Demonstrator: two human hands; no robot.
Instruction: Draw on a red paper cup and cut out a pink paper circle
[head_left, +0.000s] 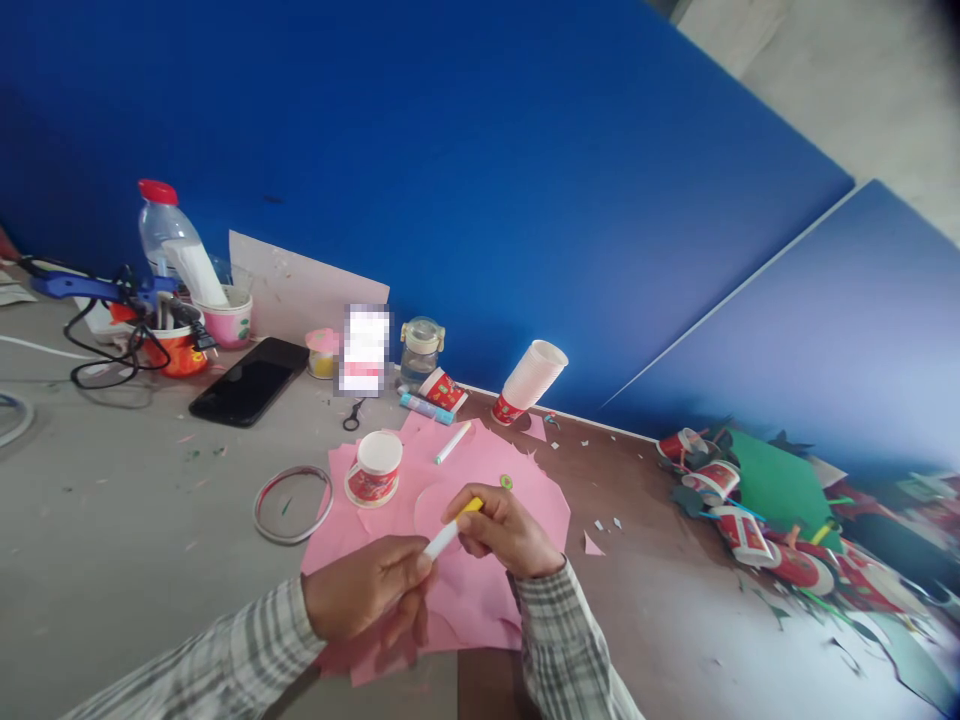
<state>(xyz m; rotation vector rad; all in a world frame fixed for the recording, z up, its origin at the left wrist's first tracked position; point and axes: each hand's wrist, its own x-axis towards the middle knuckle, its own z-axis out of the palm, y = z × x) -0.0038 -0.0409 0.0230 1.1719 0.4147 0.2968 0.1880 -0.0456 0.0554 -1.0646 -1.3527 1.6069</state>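
Note:
Between my two hands is a white marker [441,542] with a yellow cap, tilted up to the right. My left hand [371,590] pinches its white barrel. The fingers of my right hand [501,530] close on the yellow cap end. Both hands are above a pile of pink paper [480,615] with cut, uneven edges. On the paper stand a red and white paper cup [375,470] with a handle-like strip and, farther back, a white marker with a pale green end [453,442]. A small green and yellow round piece [506,482] lies beyond my right hand.
Left of the paper lie a tape-like ring [292,505], small scissors [354,414] and a black phone [250,381]. Behind stand a lidded jar [421,350] and a leaning stack of paper cups [531,380]. Decorated cups and green paper [780,490] crowd the right. A blue partition [480,180] rises behind.

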